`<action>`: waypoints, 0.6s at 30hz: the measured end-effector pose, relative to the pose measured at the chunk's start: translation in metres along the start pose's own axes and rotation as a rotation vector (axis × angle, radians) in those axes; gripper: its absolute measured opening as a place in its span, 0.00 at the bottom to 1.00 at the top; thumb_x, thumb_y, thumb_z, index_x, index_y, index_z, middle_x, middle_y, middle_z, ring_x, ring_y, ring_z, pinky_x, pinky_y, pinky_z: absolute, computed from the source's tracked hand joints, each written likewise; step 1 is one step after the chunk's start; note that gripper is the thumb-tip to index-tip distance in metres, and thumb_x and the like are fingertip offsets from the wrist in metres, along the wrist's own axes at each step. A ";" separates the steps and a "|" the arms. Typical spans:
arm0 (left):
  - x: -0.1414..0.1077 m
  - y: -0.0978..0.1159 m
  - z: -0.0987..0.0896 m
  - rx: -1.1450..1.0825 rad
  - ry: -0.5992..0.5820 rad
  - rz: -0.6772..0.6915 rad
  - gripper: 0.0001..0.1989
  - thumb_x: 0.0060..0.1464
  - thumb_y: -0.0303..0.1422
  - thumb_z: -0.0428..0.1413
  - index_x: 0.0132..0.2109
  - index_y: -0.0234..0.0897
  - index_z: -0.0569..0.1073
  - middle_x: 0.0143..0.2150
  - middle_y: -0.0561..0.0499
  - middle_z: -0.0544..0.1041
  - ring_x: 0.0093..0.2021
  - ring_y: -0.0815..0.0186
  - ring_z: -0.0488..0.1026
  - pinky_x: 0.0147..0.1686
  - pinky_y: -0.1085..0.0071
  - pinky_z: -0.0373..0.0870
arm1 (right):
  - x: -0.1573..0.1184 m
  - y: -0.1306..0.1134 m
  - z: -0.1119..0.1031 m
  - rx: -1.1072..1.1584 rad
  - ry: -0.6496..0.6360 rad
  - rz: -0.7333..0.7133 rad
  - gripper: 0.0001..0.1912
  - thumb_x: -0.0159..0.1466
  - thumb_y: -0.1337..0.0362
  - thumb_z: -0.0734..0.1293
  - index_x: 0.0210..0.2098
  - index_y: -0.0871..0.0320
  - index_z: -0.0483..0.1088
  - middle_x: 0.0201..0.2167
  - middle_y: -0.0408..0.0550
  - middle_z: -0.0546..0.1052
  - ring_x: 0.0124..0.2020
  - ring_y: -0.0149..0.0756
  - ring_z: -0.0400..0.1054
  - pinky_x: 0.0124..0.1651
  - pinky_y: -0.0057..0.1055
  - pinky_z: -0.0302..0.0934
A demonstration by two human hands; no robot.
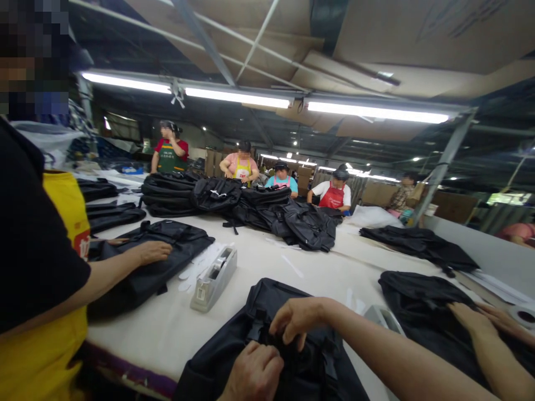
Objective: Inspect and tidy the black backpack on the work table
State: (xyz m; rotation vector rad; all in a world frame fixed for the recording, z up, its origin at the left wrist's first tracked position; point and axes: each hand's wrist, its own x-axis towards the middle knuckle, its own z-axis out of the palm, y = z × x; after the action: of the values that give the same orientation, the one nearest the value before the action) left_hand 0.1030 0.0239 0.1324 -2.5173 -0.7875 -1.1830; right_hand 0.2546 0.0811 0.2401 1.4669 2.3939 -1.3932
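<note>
"White tabletop (pixel 267 262), black bags (pixel 309 223) heaped on its far side. And the near one?"
"That black backpack (pixel 311 370) lies under both hands: right hand (pixel 295 320) curled, left hand (pixel 254 370) bunched beside it. What they grip, I can't tell."

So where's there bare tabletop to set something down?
Bare white table shows between the tape dispenser, the near black bag and the front edge. Another patch lies behind that bag, before the bag pile, with white strips on it. Crowded: that bag, under the left hand and right hand, and to its right, a second dispenser.
</note>
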 end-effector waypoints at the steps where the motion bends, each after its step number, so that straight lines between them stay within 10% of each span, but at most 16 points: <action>1: -0.001 -0.001 0.001 -0.003 0.002 -0.001 0.11 0.53 0.22 0.42 0.29 0.37 0.66 0.25 0.52 0.70 0.24 0.69 0.66 0.26 0.71 0.60 | -0.007 -0.001 -0.005 0.096 0.024 -0.010 0.19 0.46 0.72 0.65 0.38 0.56 0.73 0.31 0.42 0.76 0.19 0.26 0.68 0.19 0.21 0.62; 7: -0.002 0.001 0.004 -0.005 -0.026 -0.049 0.10 0.52 0.22 0.43 0.30 0.37 0.66 0.28 0.51 0.71 0.27 0.68 0.67 0.27 0.71 0.60 | -0.042 -0.003 -0.012 -0.325 0.349 -0.099 0.28 0.42 0.70 0.69 0.44 0.53 0.71 0.37 0.44 0.74 0.25 0.27 0.67 0.27 0.21 0.60; 13: 0.002 0.004 0.003 0.027 0.000 -0.058 0.10 0.51 0.21 0.44 0.28 0.36 0.66 0.27 0.51 0.70 0.26 0.68 0.65 0.26 0.71 0.60 | -0.039 0.008 0.016 -0.595 0.430 -0.085 0.12 0.53 0.69 0.61 0.33 0.55 0.74 0.33 0.45 0.74 0.35 0.33 0.68 0.39 0.25 0.59; 18: 0.006 0.006 0.000 0.024 0.044 -0.020 0.12 0.54 0.22 0.43 0.28 0.37 0.67 0.24 0.51 0.70 0.25 0.69 0.66 0.26 0.72 0.62 | -0.011 0.012 0.037 -0.952 0.252 -0.152 0.09 0.52 0.70 0.62 0.28 0.59 0.74 0.29 0.50 0.76 0.31 0.40 0.71 0.32 0.30 0.62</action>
State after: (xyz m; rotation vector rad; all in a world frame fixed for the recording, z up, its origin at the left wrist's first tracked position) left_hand 0.1093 0.0212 0.1373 -2.4607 -0.8130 -1.2232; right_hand 0.2539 0.0502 0.2140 1.2095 2.6975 0.0432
